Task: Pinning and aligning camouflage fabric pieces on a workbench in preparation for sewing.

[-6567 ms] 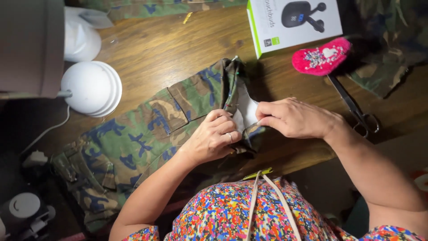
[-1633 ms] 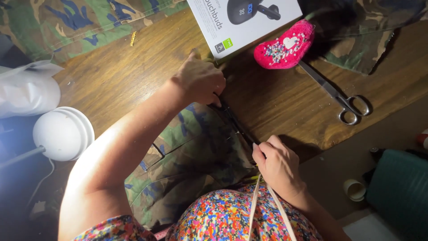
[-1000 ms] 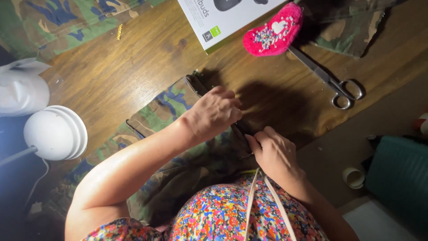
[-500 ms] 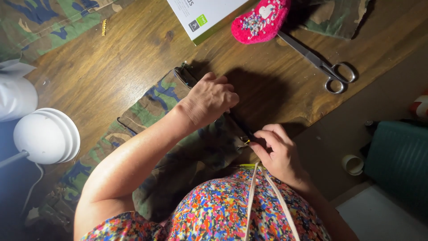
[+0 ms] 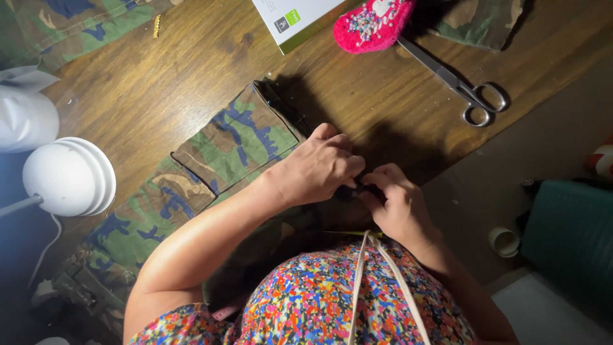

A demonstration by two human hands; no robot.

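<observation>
- The green, brown and blue camouflage fabric garment lies flat on the brown wooden table and runs from the middle of the table toward the person's body, with its near edge under both hands at the table's front edge.
- The left hand rests on the cloth, fingers curled together and pinching down at the dark edge of the garment.
- The right hand meets it fingertip to fingertip, fingers bunched on the same small dark spot; what they pinch is too shadowed to tell.
- Risk: both hands shade the work point, so a mis-set grip or a pricked finger seems likely if a pin is there.
- Risk: much of the garment hangs off the front edge, so its weight could drag the edge out of the pinch.
- The pink heart-shaped pincushion and the steel scissors lie well apart, beyond easy reach without letting go.
- The white domed lamp stands at the left, its light missing the fingers.
</observation>
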